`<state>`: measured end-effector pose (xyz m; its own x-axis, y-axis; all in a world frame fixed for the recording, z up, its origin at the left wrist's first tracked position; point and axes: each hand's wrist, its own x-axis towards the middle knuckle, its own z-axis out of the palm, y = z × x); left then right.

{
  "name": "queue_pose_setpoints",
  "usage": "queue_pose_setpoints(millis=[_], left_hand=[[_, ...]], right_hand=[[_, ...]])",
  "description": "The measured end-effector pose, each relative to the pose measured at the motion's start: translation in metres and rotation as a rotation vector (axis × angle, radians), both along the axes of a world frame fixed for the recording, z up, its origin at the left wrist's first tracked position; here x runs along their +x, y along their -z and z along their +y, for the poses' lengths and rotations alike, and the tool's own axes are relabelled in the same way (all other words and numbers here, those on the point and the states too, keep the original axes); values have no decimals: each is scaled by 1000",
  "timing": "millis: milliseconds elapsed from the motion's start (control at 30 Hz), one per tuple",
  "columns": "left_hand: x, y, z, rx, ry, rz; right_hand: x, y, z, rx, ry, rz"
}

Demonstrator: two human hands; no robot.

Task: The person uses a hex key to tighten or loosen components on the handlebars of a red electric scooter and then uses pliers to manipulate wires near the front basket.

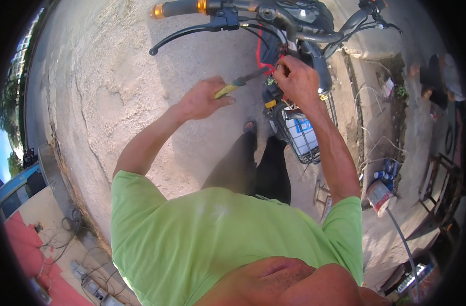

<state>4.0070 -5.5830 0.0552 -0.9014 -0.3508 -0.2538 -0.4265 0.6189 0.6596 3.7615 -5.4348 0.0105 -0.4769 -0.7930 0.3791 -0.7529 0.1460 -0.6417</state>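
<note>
In my left hand [201, 99] is a yellow-handled tool [230, 87], its dark narrow front end reaching toward my other hand; its exact kind is unclear. My right hand [298, 79] is pinched at a red part [264, 69] below the handlebar of a small two-wheeled bike. What those fingertips hold is hidden. Ahead of both hands runs the dark handlebar [320, 36], with a black brake lever [187, 33] and a black grip with gold rings [179, 8] on the left. Beneath my right forearm sits a wire basket [305, 154] with a white and blue item inside.
Rough concrete ground [126, 92] spreads on the left. On the right are a bucket [381, 198] with a rod by it, blue bottles [388, 171], a dark metal frame [437, 178] and loose wires. Cables and boxes [92, 289] lie at the lower left.
</note>
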Motion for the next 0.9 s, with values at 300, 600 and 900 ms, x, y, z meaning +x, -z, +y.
queue_pose_setpoints(millis=[300, 600, 900], left_hand=[[15, -10, -7, -24, -1, -92], [14, 13, -2, 112, -47, -3], [-8, 52, 30, 702, -638, 166]], right_hand=[[-4, 1, 4, 90, -10, -135], [-18, 13, 6, 234, -176, -835], [-16, 1, 3, 288, -239, -1099]])
